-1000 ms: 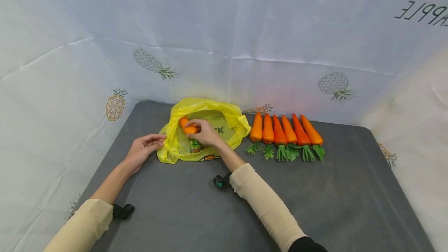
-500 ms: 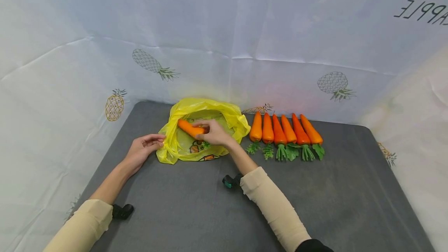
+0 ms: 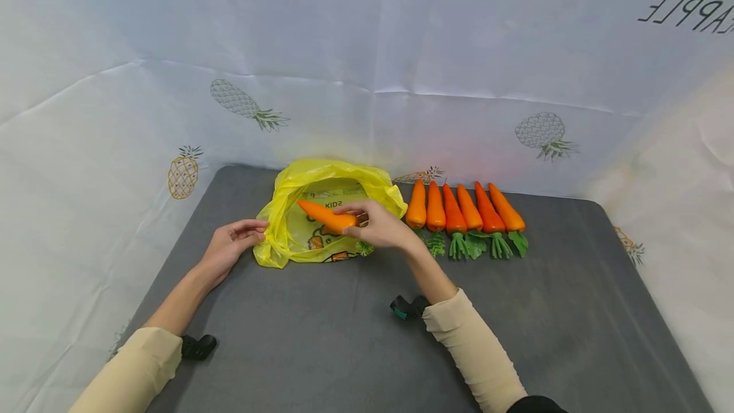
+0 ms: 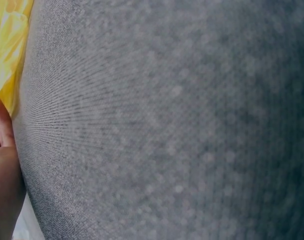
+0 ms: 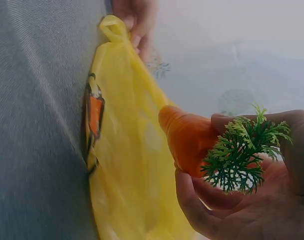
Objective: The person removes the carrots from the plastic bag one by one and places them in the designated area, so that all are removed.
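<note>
A yellow plastic bag point(image 3: 378, 187) lies with its mouth spread wide at the back left of the table, its printed inside showing. Just above that opening, my right hand point(image 3: 381, 225) grips an orange toy carrot point(image 3: 321, 214) by its thick end. The carrot's tip points left, and its green leaves point(image 5: 244, 150) hang beside the palm in the right wrist view. At the bag's left edge, my left hand point(image 3: 229, 247) pinches the plastic between thumb and fingers. Only part of that hand point(image 4: 4, 165) shows in the left wrist view.
Several toy carrots point(image 3: 453, 209) lie side by side right of the bag, leaves toward me. A grey cloth point(image 3: 309, 336) covers the table. Behind it hangs a white curtain point(image 3: 355, 37) with pineapple prints. A black wrist device point(image 3: 410, 306) is on the right arm.
My right hand has moved right and drawn the carrot up from inside the bag, uncovering more of the printed inside. My left hand keeps its place at the bag's edge.
</note>
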A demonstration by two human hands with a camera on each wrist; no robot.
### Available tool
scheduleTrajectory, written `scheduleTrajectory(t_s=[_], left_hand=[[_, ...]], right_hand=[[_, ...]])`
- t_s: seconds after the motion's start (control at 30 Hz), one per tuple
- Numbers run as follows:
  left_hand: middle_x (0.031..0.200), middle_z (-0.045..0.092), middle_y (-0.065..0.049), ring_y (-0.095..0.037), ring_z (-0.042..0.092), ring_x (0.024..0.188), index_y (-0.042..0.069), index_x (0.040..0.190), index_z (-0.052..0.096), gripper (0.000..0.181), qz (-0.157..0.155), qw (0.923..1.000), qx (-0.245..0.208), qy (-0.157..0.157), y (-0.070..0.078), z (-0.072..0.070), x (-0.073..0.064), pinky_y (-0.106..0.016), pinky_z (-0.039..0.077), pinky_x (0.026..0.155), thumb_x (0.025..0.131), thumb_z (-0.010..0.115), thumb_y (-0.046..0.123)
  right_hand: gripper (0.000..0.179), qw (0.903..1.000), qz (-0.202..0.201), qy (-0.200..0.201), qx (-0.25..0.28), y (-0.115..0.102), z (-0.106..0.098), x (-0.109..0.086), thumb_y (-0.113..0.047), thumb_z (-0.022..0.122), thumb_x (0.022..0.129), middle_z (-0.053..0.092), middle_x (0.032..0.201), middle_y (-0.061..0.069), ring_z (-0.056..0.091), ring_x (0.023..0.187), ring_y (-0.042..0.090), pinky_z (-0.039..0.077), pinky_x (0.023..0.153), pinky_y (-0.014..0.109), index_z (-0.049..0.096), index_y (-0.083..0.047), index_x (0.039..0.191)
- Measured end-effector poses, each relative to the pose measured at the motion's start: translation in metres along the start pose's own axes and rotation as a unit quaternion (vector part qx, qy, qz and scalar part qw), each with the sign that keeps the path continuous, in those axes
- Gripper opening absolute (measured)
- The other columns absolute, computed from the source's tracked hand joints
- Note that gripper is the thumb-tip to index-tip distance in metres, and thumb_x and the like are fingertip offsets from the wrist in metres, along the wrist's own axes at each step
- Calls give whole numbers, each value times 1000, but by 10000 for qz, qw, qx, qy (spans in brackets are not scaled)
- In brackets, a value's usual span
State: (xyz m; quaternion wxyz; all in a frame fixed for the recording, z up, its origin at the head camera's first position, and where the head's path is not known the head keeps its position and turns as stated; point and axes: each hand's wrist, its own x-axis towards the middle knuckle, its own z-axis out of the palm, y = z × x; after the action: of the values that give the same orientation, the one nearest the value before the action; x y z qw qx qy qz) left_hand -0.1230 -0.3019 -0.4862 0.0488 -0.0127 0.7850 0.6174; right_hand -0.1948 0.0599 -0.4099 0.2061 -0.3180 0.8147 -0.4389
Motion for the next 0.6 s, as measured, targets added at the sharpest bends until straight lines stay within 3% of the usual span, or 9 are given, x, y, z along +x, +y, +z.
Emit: scheduleTrajectory(t_s=[0.23, 0.47, 0.6], left_hand=[[111, 73, 21, 8, 69, 103, -11, 144, 60, 47, 45, 10000, 31, -32, 0, 0, -1, -8, 56, 93, 109, 68, 20], [111, 73, 22, 9, 69, 103, -10, 144, 60, 47, 0, 10000, 46, -54, 0, -1, -1, -8, 57, 93, 109, 68, 19], [111, 73, 22, 8, 69, 103, -10, 145, 60, 47, -13, 10000, 51, -76, 0, -1, 0, -8, 57, 93, 109, 67, 20]], right_hand=[[44, 9996, 61, 290, 43, -6, -19, -38, -13, 71, 105, 69, 144, 16, 70, 122, 33, 63, 97, 44, 66, -12, 149], [46, 9959, 58, 897, 46, -4, -33, -77, -11, 73, 103, 70, 141, 14, 71, 104, 26, 60, 96, 49, 67, -13, 148], [46, 9931, 128, 1167, -71, 1, -37, -99, -14, 75, 103, 71, 137, 15, 68, 97, 23, 60, 91, 39, 67, -13, 149]])
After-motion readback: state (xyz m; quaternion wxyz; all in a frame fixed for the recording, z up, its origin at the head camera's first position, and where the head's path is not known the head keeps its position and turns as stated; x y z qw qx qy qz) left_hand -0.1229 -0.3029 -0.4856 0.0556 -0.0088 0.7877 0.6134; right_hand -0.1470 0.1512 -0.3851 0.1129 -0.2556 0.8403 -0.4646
